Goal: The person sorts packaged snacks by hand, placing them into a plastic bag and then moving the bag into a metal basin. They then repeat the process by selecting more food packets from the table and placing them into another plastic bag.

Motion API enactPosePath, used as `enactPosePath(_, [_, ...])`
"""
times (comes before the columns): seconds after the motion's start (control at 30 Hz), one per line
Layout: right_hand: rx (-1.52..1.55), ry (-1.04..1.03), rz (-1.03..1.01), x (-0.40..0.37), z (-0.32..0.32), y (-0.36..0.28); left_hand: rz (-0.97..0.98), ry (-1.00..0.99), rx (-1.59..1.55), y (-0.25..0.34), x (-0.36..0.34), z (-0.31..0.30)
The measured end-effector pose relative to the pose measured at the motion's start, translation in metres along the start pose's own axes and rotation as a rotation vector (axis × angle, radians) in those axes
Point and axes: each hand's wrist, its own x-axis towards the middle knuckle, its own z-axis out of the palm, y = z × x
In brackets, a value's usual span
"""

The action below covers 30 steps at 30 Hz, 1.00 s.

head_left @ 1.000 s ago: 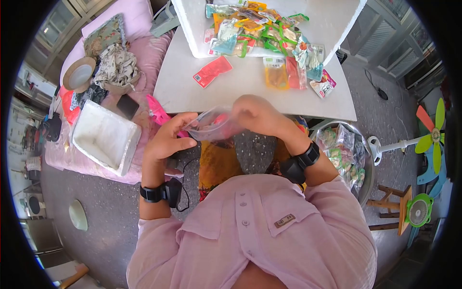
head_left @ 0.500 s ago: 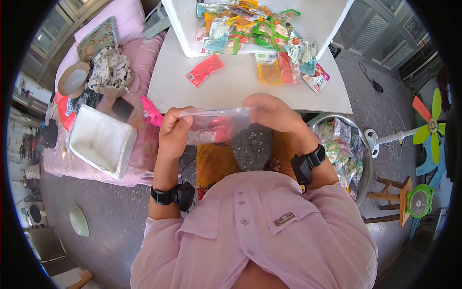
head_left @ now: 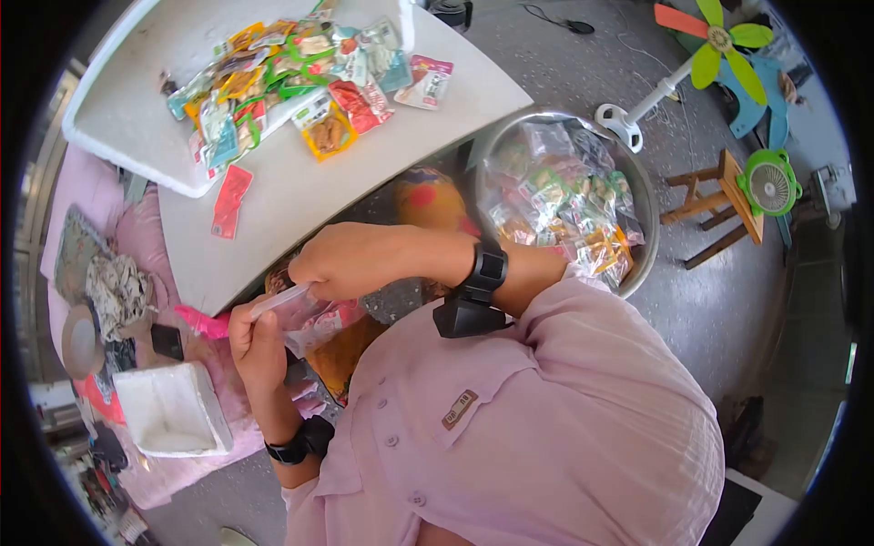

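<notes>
A clear plastic bag (head_left: 317, 328) with red packets inside hangs in front of my body. My left hand (head_left: 259, 344) pinches one end of its top edge between thumb and fingers. At the other end of that edge, the curled fingers of my right hand (head_left: 335, 260) close on the bag; its fingertips are partly hidden. Beyond my hands, a red packet (head_left: 232, 202) lies alone on the white table (head_left: 273, 196). Several colourful snack packets (head_left: 282, 77) are heaped in and at the mouth of a white foam box (head_left: 123, 100).
To the right, a metal basin (head_left: 643, 244) holds several filled clear bags. A wooden stool (head_left: 719, 200) carries a green fan (head_left: 772, 182), near a standing fan (head_left: 719, 38). On the pink bed at left are a small foam box (head_left: 173, 409) and a dark phone (head_left: 167, 341).
My view has turned to the right. My right hand, off the bag's end and blurred before, now grips its top edge close to my left hand, which keeps its hold.
</notes>
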Motion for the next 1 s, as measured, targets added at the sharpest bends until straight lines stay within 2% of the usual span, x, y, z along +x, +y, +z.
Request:
enactPosePath(0.17, [0.027, 0.058, 0.035, -0.029, -0.008, 0.005, -0.007, -0.132, -0.082, -0.010, 0.012, 0.015])
enactPosePath(0.27, [0.047, 0.115, 0.071, -0.051, -0.014, 0.011, -0.027, -0.140, -0.110, -0.011, 0.021, 0.037])
enactPosePath(0.37, [0.134, 0.196, 0.164, -0.083, -0.027, 0.025, -0.128, -0.116, -0.206, -0.033, 0.032, 0.030])
enactPosePath(0.43, [0.244, 0.228, 0.285, -0.112, -0.042, 0.033, -0.253, -0.113, -0.137, -0.051, 0.035, 0.021])
enactPosePath(0.5, [0.142, 0.452, 0.308, -0.143, -0.053, 0.041, -0.410, -0.099, -0.059, -0.069, 0.032, 0.013])
enactPosePath(0.57, [0.065, 0.555, 0.462, -0.175, -0.064, 0.046, -0.569, -0.072, -0.003, -0.093, 0.025, 0.002])
enactPosePath(0.63, [0.234, 0.634, 0.562, -0.211, -0.077, 0.052, -0.702, -0.038, 0.035, -0.111, 0.014, -0.002])
enactPosePath(0.7, [0.310, 0.765, 0.664, -0.245, -0.082, 0.063, -0.728, -0.050, 0.051, -0.127, 0.004, -0.008])
enactPosePath(0.8, [0.129, 0.725, 0.889, -0.288, -0.080, 0.076, -0.737, -0.083, 0.052, -0.132, 0.004, -0.005])
enactPosePath(0.83, [-0.112, 0.588, 1.030, -0.294, -0.079, 0.076, -0.732, -0.097, 0.050, -0.133, 0.006, -0.003])
enactPosePath(0.93, [-0.280, 0.519, 1.169, -0.321, -0.045, 0.101, -0.786, -0.100, 0.084, -0.142, 0.007, -0.001])
enactPosePath(1.0, [-0.315, 0.457, 1.156, -0.348, -0.017, 0.124, -0.798, -0.097, 0.093, -0.147, 0.006, 0.000])
